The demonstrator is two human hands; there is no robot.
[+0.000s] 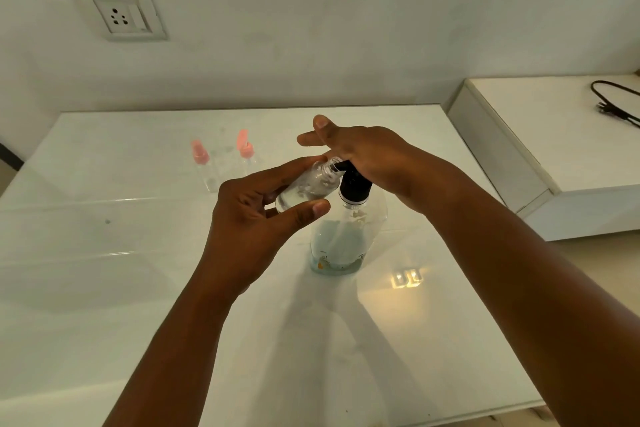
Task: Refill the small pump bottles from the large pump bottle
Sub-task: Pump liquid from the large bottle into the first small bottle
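A large clear bottle [341, 243] with a black pump [355, 185] stands on the white table [104, 253], near its middle. My right hand [360, 149] lies flat on top of the pump head, fingers spread. My left hand [256, 211] holds a small clear bottle [308, 187] tilted, its open neck touching the pump's spout. Two other small clear bottles stand farther back on the table: one [201, 163] with a pink pump top and another [246, 152] with a pink pump top.
A white cabinet [554, 156] stands to the right of the table with a black cable [613, 100] on it. A wall socket [121, 15] is on the wall at the back left.
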